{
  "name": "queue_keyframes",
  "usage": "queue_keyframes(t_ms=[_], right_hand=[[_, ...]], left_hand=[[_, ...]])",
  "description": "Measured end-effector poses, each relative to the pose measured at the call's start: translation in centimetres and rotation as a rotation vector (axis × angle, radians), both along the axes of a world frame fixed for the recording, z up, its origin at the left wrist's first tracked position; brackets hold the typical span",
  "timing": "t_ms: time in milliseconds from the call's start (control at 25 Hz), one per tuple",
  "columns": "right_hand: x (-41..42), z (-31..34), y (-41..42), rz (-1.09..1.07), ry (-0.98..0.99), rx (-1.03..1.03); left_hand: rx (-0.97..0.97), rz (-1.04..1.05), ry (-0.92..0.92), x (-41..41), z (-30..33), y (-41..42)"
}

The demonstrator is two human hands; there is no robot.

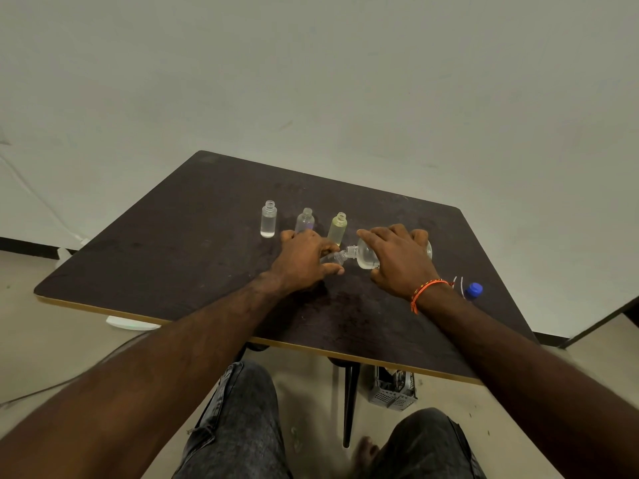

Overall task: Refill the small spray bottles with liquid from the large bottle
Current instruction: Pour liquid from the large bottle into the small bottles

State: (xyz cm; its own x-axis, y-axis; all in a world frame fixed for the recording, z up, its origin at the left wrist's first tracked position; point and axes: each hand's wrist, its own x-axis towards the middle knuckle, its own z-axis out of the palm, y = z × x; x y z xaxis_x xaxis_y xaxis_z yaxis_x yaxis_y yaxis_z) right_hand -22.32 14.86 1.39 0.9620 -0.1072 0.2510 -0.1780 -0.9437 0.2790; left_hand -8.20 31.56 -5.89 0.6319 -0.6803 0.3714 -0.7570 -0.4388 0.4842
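My right hand (397,261) grips the large clear bottle (366,259), tipped on its side with its neck pointing left. The neck meets the mouth of a small clear bottle (333,258) that my left hand (304,261) holds tilted just above the table. Three more small bottles stand uncapped in a row behind my left hand: a clear one (268,219) at the left, a clear one with a purple tint (305,220) in the middle, and a yellowish one (337,229) at the right. The fourth bottle's body is mostly hidden by my fingers.
The dark table (173,243) has a pale front edge. A blue cap (473,290) and thin white spray tubes (458,283) lie at the right, near my wrist. A grey basket (392,390) sits on the floor under the table, by its leg.
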Motion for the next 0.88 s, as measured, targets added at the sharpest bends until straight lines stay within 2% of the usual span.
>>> queue_keyframes(t_ms=[200, 480, 880], right_hand=[[0.0, -0.1, -0.1, -0.007, -0.008, 0.025], [-0.2, -0.3, 0.5, -0.039, -0.073, 0.265], [-1.5, -2.1, -0.5, -0.143, -0.33, 0.811]], left_hand=[[-0.024, -0.009, 0.025, -0.1, -0.1, 0.0], [-0.138, -0.001, 0.073, -0.6, 0.5, 0.0], [-0.074, 0.004, 0.112, -1.3, -0.1, -1.7]])
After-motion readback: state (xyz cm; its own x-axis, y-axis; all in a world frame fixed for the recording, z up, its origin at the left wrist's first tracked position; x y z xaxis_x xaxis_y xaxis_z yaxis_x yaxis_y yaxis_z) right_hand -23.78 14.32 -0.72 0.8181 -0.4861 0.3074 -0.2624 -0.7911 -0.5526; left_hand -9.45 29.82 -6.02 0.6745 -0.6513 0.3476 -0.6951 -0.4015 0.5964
